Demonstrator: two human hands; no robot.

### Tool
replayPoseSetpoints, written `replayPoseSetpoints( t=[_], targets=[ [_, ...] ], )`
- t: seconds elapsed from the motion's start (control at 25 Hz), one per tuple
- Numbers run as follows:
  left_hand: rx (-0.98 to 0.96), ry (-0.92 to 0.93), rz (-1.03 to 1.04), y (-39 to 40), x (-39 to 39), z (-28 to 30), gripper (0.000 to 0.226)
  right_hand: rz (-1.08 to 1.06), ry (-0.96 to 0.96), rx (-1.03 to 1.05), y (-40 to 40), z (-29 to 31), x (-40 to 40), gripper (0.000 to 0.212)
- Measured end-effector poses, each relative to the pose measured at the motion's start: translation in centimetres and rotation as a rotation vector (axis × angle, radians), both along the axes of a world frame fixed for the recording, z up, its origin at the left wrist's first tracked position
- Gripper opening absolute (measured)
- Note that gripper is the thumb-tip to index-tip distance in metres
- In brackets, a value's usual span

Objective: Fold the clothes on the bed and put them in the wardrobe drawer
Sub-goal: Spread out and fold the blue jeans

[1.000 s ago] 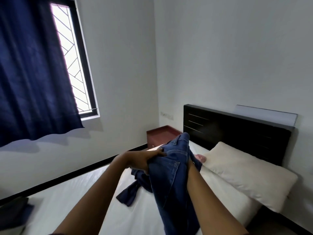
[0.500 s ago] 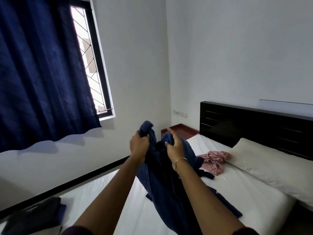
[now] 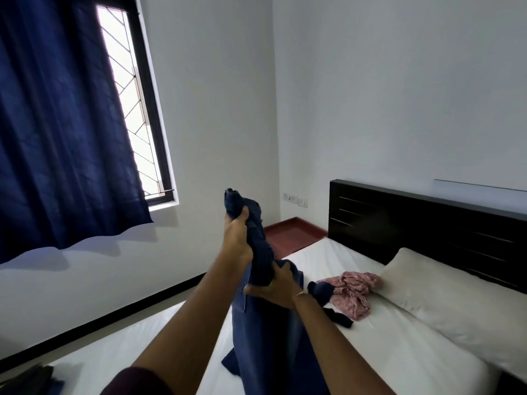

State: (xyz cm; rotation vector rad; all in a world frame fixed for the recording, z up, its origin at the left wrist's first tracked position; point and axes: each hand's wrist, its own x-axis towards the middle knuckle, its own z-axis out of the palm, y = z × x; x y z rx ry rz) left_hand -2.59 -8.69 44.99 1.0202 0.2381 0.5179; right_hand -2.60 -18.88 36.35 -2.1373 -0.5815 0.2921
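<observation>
Since half a second ago the hands have separated along the jeans: left hand now higher, right hand lower. Both grip the bunched denim, fingers curled round it, and the garment hangs down to the white bed. Farther on, a pink garment lies crumpled just beside the pillow, under the dark headboard. No writing is legible anywhere.

Garment on bed (before pillow)
</observation>
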Motion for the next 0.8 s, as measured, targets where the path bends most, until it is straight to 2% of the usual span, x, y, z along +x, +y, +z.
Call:
replayPoseSetpoints(
  t=[0.04,0.08,0.16,0.2,0.24,0.36,0.44,0.56,0.68,0.72,0.76,0.8],
  targets=[
    [-0.019,0.005,-0.012,-1.4,1.9,-0.1,0.04,-0.033,-0.041,-0.023,-0.4,-0.4,1.4,0.122],
    [-0.045,0.005,-0.011,-2.6,4.0,-0.3,0.042,-0.082,-0.055,-0.003,-1.1,-0.9,3.8,0.111],
    [-0.145,-0.009,-0.005,-4.9,7.6,0.0,0.041,-0.205,-0.095,0.023,-3.7,-0.7,8.8,0.058],
    [-0.204,-0.025,-0.016,-5.8,9.2,0.2,0.041,-0.27,-0.179,-0.043,-5.5,-0.3,11.4,0.039],
    [-0.263,-0.051,-0.031,-6.7,10.5,0.4,0.041,-0.339,-0.274,-0.117,-7.4,0.4,13.8,0.033],
    [-0.335,-0.06,-0.091,-9.0,13.8,1.7,0.028,-0.54,-0.537,-0.228,-12.5,4.7,19.9,0.036],
    [-0.362,-0.101,-0.106,-10.2,15.9,2.7,0.016,-0.611,-0.705,-0.209,-14.6,8.8,22.8,0.035],
    [-0.375,-0.283,-0.109,-10.9,18.1,4.4,0.017,-0.587,-1.045,-0.124,-15.8,14.7,26.2,0.033],
    [-0.406,-0.38,-0.093,-9.9,18.1,4.9,0.029,-0.53,-1.347,-0.107,-15.7,16.5,27.5,0.042],
    [-0.41,-0.383,-0.089,-9.4,17.8,4.4,0.034,-0.496,-1.355,-0.14,-15.4,16.0,27.3,0.048],
    [-0.391,-0.354,-0.063,-8.5,17.4,3.4,0.033,-0.452,-1.272,-0.177,-14.8,14.7,27.5,0.054],
    [-0.37,-0.302,-0.034,-7.6,17.0,2.3,0.028,-0.391,-1.069,-0.251,-14.1,12.9,27.5,0.06]
  ],
)
